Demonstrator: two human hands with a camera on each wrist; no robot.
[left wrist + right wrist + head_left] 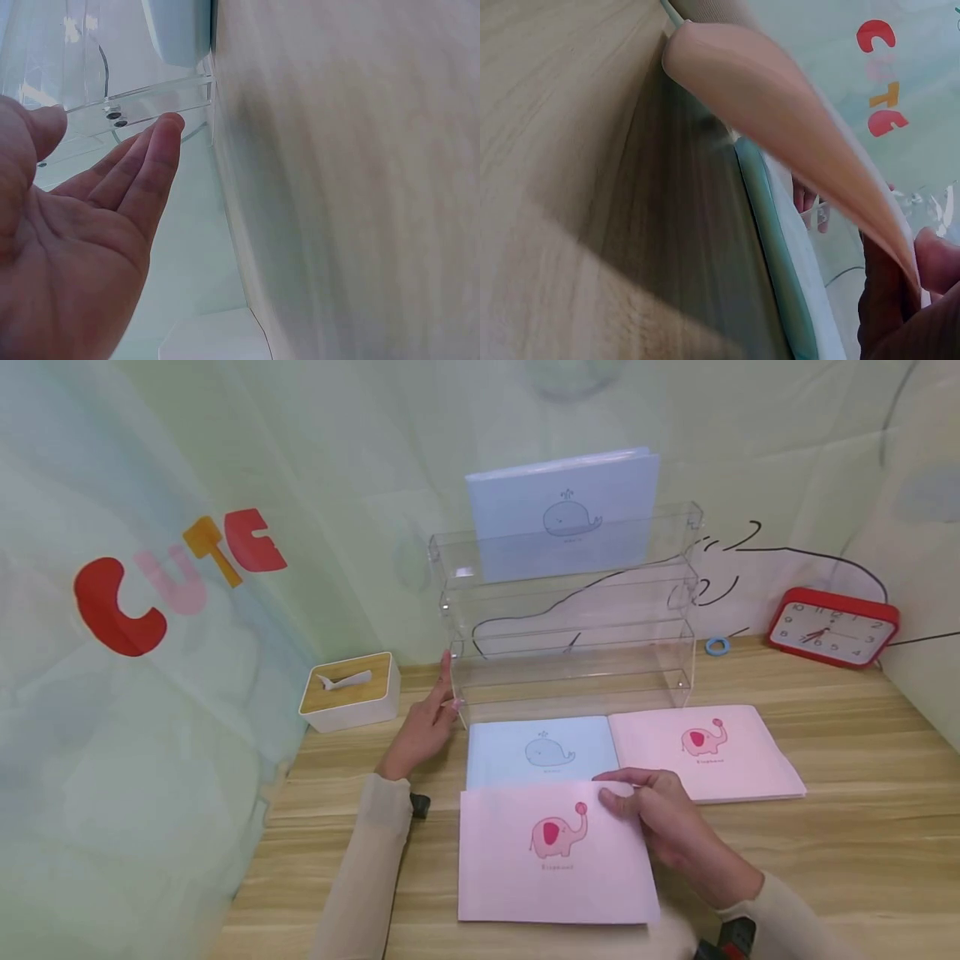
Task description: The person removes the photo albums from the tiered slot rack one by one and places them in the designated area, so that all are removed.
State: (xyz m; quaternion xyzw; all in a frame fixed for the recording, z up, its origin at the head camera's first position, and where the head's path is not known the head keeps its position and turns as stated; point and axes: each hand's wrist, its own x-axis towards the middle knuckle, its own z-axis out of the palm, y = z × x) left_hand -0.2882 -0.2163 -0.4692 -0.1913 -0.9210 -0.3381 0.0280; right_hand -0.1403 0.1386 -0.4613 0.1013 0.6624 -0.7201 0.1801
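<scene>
Four cut-out letters [213, 550] are spelling CUTE at the far left. One white tissue box [360, 712] with a wooden lid is sitting on the table, a single tissue showing on top. The left hand [423, 735] is reaching to the left side panel of one clear acrylic rack [570, 643], its grip standing wide, the fingers extended and the thumb apart. Two blue covers are showing: one upright whale booklet [564, 514] is standing in the rack's top tier, one flat whale booklet [543, 752] is lying before the rack. Two pink covers are showing too: the nearer elephant booklet [555, 852] is tilting above the table, overlapping the flat whale one, and the right hand [671, 822] is pinching its upper right corner in a narrow grip; the farther elephant booklet [708, 752] is lying flat on the right. One blue ring [717, 652] and one red clock [834, 628] are resting beyond it. The table [862, 827] is showing pale wood grain, and a pale green printed backdrop [360, 485] is enclosing the corner.
</scene>
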